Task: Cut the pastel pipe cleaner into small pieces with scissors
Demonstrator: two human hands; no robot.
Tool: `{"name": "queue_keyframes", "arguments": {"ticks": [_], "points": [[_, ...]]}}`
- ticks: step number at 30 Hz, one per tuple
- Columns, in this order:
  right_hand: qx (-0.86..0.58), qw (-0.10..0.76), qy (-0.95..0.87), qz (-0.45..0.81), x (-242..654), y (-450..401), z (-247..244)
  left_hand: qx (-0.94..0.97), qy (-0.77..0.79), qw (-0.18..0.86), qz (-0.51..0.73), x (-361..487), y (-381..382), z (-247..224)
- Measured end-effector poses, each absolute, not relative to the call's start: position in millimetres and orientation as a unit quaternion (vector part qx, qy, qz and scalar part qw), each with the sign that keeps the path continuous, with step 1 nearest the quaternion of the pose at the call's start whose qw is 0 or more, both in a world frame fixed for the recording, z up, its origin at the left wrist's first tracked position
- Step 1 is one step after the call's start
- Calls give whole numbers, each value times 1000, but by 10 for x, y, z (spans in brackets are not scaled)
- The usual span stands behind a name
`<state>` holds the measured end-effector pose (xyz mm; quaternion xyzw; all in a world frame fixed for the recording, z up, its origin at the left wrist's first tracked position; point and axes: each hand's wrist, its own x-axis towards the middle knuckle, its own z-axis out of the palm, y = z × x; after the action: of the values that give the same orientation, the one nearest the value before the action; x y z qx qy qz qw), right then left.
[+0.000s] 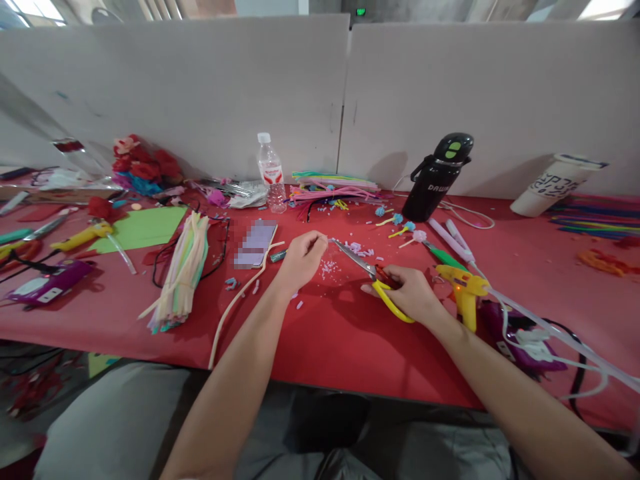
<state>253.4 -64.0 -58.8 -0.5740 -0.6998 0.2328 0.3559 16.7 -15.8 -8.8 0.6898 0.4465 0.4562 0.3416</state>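
Observation:
In the middle of the red table, my left hand (304, 259) pinches a small pale lilac piece at its fingertips, mostly hidden by the fingers. My right hand (413, 292) has its fingers through the handles of scissors (356, 257) with yellow and red grips. The scissor blades point left, with their tips close to my left fingertips. Short lilac snippets (363, 251) and fine lilac crumbs (329, 268) lie scattered beneath and beside the blades. Beyond my right hand lie several small fluffy flower heads (397, 219) on short stems.
Near my right forearm stands a yellow glue gun (465, 291) with trailing cords. A phone (256, 244) and a pipe cleaner bundle (181, 280) lie left. A plastic bottle (271, 175), black flask (436, 181) and white cup (550, 185) stand behind, before a white partition (200, 93).

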Motion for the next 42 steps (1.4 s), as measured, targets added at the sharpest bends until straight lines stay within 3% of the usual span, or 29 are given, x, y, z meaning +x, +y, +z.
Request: {"name": "queue_keyframes", "arguments": {"ticks": [42], "points": [[-577, 334, -710, 227, 2535, -645, -559, 682, 442, 359, 458, 129, -121, -103]]}}
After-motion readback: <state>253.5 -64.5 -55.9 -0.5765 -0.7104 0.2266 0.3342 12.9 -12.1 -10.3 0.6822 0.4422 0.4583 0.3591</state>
